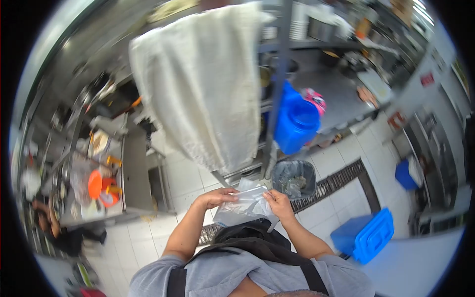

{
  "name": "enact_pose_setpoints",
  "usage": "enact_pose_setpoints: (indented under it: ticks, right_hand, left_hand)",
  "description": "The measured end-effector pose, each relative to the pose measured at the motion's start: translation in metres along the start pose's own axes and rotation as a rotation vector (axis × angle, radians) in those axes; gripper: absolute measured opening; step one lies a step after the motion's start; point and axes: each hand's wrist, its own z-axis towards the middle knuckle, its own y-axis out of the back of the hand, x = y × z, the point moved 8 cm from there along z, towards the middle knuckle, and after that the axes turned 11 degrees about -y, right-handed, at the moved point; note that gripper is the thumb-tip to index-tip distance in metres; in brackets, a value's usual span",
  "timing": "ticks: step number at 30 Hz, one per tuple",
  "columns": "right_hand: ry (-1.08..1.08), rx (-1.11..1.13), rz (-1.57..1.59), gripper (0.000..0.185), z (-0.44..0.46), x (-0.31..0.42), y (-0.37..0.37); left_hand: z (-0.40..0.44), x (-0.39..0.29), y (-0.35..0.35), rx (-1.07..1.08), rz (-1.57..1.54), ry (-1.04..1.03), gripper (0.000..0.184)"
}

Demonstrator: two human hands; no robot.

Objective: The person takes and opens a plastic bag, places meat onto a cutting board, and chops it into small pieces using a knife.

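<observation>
A clear plastic bag [243, 207] is stretched between my two hands in front of the dark apron [255, 232]. My left hand [216, 198] pinches its upper left edge, fingers closed. On the other side, my right hand [278, 202] grips the upper right edge, thumb and fingers pressed together. The bag's lower part hangs loose and crumpled. Just beyond my right hand stands a dark bin [293, 178] with a liner and some waste in it.
A large pale cloth [203, 84] hangs from a metal rack ahead. Blue container [297, 119] beside the rack; blue lidded bin [366, 235] at right on the floor. A floor drain grate [339, 179] crosses the tiles. Another person [64, 237] is at the far left near a counter [136, 173].
</observation>
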Motion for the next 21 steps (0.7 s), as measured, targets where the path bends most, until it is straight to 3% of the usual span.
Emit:
enact_pose_setpoints:
  ticks: [1, 2, 4, 6, 8, 10, 14, 18, 20, 21]
  right_hand:
    - [0.005, 0.027, 0.008, 0.026, 0.006, 0.009, -0.013]
    - [0.011, 0.065, 0.01, 0.027, 0.013, 0.02, -0.028]
    - [0.04, 0.181, -0.042, 0.027, 0.02, 0.047, -0.067]
    - [0.069, 0.281, -0.086, 0.027, 0.028, 0.064, -0.107]
    - [0.183, 0.279, -0.136, 0.027, 0.039, 0.077, -0.146]
    - [0.16, 0.36, -0.16, 0.027, 0.055, 0.081, -0.191]
    - [0.214, 0.355, -0.206, 0.028, 0.099, 0.098, -0.284]
    - [0.208, 0.323, -0.27, 0.026, 0.13, 0.156, -0.367]
    - [0.191, 0.406, -0.144, 0.026, 0.16, 0.169, -0.402]
    - [0.349, 0.29, -0.144, 0.023, 0.168, 0.197, -0.41]
  left_hand:
    - [-0.017, 0.018, 0.021, -0.113, -0.05, 0.119, 0.044]
    - [-0.031, 0.029, 0.037, -0.179, -0.11, 0.081, 0.044]
    - [-0.064, 0.059, 0.043, -0.013, -0.146, 0.14, 0.041]
    - [-0.098, 0.063, 0.06, -0.106, -0.268, 0.051, 0.035]
    - [-0.123, 0.061, 0.098, -0.256, -0.398, -0.212, 0.025]
    - [-0.151, 0.06, 0.133, -0.303, -0.464, -0.218, 0.017]
    - [-0.2, 0.055, 0.239, -0.37, -0.168, -0.256, 0.016]
    - [-0.254, 0.038, 0.312, -0.551, -0.125, -0.337, 0.016]
    - [-0.287, 0.019, 0.355, -0.751, -0.181, -0.507, 0.015]
    - [-0.301, 0.013, 0.372, -0.819, -0.222, -0.527, 0.013]
